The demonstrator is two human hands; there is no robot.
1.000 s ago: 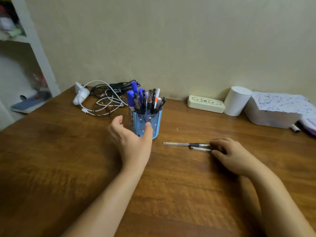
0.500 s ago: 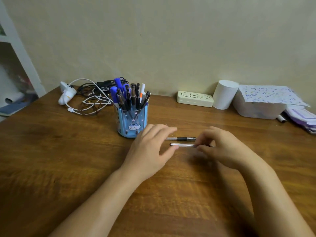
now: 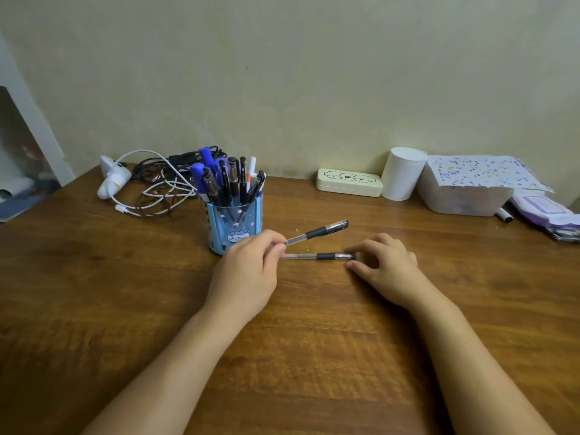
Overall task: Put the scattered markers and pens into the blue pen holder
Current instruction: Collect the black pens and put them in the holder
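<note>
Two clear-barrelled gel pens with black grips are lying or lifting just to the right of the blue pen holder (image 3: 234, 226), which is standing on the wooden desk (image 3: 94, 293) already crowded with blue markers and dark pens. The left hand (image 3: 248, 271) is pinching the upper pen (image 3: 317, 232) by its near end between thumb and fingertips, so the capped far end is tilting up and away from the grip, off the desk. The lower pen (image 3: 318, 256) is lying flat, its left end reaching toward the left-hand grip and its capped end touching the fingertips of the right hand (image 3: 384, 265), which is curling over it; whether those fingers are actually clamping the barrel or merely resting on it cannot be told. To do this step well, the person is probably best shifting the left pinch farther along the barrel before lifting, since an end grip lets the pen swing, then steering the tip into a gap among the crowded pens. The holder looks light and full, so a sideways push could tip it. One more marker (image 3: 503, 214) is lying far right beside the white box (image 3: 464, 196).
</note>
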